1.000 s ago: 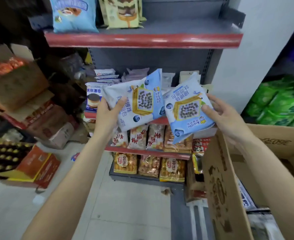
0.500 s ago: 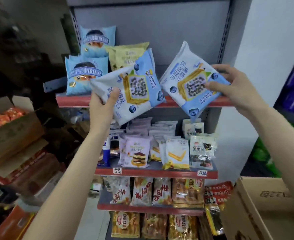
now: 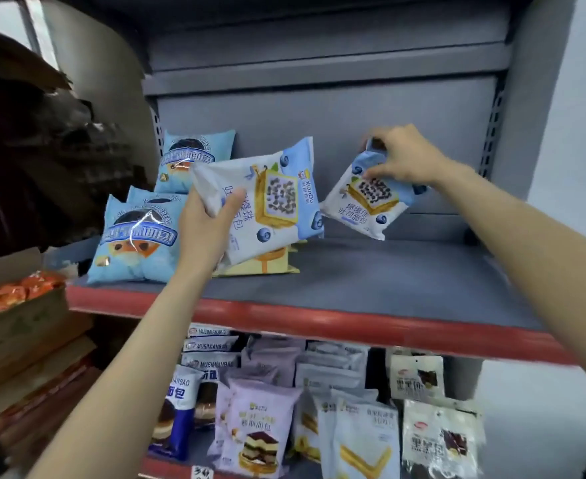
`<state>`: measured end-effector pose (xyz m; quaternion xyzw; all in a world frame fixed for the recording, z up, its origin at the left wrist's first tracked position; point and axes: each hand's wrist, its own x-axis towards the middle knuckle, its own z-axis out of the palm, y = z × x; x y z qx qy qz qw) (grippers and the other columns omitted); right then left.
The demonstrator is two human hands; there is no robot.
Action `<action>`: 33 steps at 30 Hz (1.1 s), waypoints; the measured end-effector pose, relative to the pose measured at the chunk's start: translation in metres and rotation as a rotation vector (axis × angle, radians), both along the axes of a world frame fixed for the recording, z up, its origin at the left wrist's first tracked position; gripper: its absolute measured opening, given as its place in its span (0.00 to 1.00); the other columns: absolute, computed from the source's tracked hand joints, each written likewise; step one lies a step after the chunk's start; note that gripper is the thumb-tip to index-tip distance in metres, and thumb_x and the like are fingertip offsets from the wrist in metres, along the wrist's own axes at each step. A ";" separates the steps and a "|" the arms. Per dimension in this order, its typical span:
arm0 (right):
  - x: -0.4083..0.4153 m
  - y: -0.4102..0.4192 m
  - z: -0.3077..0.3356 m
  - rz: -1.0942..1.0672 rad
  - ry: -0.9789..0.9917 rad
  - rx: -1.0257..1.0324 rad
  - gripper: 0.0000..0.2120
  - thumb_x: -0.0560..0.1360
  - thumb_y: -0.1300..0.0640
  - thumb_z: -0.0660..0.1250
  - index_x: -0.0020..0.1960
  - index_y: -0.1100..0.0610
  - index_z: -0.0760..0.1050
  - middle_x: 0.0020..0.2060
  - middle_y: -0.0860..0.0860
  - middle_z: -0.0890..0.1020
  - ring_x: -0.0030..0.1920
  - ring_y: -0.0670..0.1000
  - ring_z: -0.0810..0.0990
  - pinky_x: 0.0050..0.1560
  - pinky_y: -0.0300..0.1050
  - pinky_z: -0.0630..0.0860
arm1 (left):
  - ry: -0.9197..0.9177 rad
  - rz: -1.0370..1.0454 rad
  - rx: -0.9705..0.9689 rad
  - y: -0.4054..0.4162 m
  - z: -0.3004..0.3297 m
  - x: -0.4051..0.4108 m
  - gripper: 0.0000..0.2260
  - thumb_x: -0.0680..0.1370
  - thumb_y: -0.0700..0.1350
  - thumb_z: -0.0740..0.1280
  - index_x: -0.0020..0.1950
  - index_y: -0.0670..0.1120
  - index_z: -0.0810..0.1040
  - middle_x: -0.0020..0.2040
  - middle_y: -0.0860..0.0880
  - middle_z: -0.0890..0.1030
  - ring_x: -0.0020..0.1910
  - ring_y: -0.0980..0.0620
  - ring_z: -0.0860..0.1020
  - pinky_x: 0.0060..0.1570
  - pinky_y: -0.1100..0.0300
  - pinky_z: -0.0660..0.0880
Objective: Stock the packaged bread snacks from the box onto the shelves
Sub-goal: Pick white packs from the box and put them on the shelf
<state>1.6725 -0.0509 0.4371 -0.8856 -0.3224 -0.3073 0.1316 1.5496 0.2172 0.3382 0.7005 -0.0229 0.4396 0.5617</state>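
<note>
Grey metal shelf unit with red front lip, top shelf point(image 3: 388, 281) mostly bare on its right half, back panel behind. Left part of that shelf holds light-blue bread packs point(image 3: 136, 236) standing in a row, plus a yellow pack point(image 3: 267, 264) lying flat just beside them. Lower shelf point(image 3: 181, 470) is crowded with lilac, white and navy snack packs. Open carton of orange-wrapped snacks point(image 3: 11, 295) sits at far left, off the unit; the stock box itself not in view. Left hand point(image 3: 205, 229) grips the larger-looking blueberry bread pack point(image 3: 267, 205) by its lower left corner, thumb on the front face, fingers curled behind, pack held tilted above the yellow one, can't tell if touching it. Right hand point(image 3: 402, 160) pinches the second blueberry pack point(image 3: 367, 198) by its top seal, fingertips curled down over the front, pack tilted with its bottom corner at or just above the shelf deck near the back panel. Judged handling: packs look light, puffy, air-filled film around soft bread, so easy to crush; film is glossy, likely slippery. Best hold is the crimped seal or a corner, not the middle over the bread. They probably won't stand alone, lean them on the back panel or neighbours.
</note>
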 end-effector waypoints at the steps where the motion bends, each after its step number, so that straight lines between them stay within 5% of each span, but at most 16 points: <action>1: 0.016 0.006 0.005 -0.012 0.016 -0.073 0.19 0.67 0.57 0.76 0.54 0.63 0.75 0.50 0.59 0.81 0.51 0.61 0.77 0.50 0.51 0.72 | 0.013 0.017 0.021 0.000 0.002 0.007 0.12 0.75 0.51 0.70 0.54 0.45 0.76 0.50 0.49 0.82 0.49 0.53 0.80 0.48 0.54 0.76; 9: 0.095 0.044 -0.001 0.065 0.323 -0.244 0.27 0.72 0.62 0.71 0.69 0.58 0.68 0.62 0.55 0.76 0.58 0.55 0.76 0.56 0.50 0.75 | 0.103 0.068 0.124 -0.001 0.004 0.039 0.15 0.76 0.52 0.68 0.58 0.46 0.76 0.52 0.51 0.82 0.49 0.58 0.80 0.48 0.64 0.76; 13: 0.104 0.038 -0.013 0.089 0.202 -0.180 0.23 0.74 0.63 0.68 0.68 0.59 0.70 0.62 0.56 0.78 0.61 0.55 0.76 0.61 0.45 0.71 | 0.133 -0.015 0.117 -0.009 0.001 0.047 0.16 0.75 0.53 0.69 0.60 0.47 0.76 0.54 0.52 0.82 0.53 0.53 0.80 0.57 0.48 0.76; 16: 0.095 0.021 -0.018 0.182 0.255 0.074 0.13 0.80 0.56 0.61 0.63 0.58 0.75 0.59 0.54 0.80 0.59 0.53 0.78 0.62 0.45 0.71 | 0.146 -0.091 0.069 -0.025 0.000 0.054 0.20 0.71 0.57 0.69 0.59 0.49 0.76 0.54 0.51 0.82 0.54 0.50 0.81 0.57 0.44 0.76; 18: 0.079 0.009 -0.024 0.344 0.547 0.325 0.17 0.81 0.46 0.55 0.56 0.54 0.77 0.53 0.53 0.82 0.50 0.50 0.82 0.55 0.46 0.77 | 0.111 -0.142 0.011 -0.041 0.000 0.061 0.13 0.72 0.55 0.68 0.54 0.53 0.77 0.53 0.52 0.83 0.53 0.51 0.82 0.55 0.43 0.77; 21: 0.066 -0.006 -0.033 0.445 0.798 0.362 0.22 0.73 0.35 0.57 0.51 0.50 0.78 0.46 0.44 0.85 0.45 0.43 0.84 0.43 0.35 0.79 | 0.028 -0.221 -0.074 -0.069 0.006 0.074 0.06 0.76 0.48 0.68 0.52 0.54 0.76 0.53 0.53 0.83 0.52 0.53 0.82 0.56 0.45 0.77; 27: 0.065 -0.027 -0.028 0.473 0.877 0.351 0.17 0.70 0.47 0.70 0.56 0.53 0.77 0.53 0.48 0.84 0.53 0.49 0.83 0.55 0.44 0.79 | 0.091 -0.287 -0.059 -0.100 0.002 0.097 0.11 0.76 0.43 0.69 0.58 0.46 0.75 0.55 0.47 0.82 0.55 0.51 0.80 0.57 0.49 0.76; 33: 0.068 -0.023 -0.035 0.467 0.863 0.397 0.14 0.73 0.61 0.69 0.57 0.52 0.72 0.52 0.48 0.84 0.51 0.49 0.84 0.46 0.39 0.81 | 0.210 -0.229 0.102 -0.090 0.004 0.105 0.15 0.75 0.45 0.71 0.60 0.43 0.76 0.54 0.48 0.82 0.53 0.52 0.81 0.53 0.54 0.77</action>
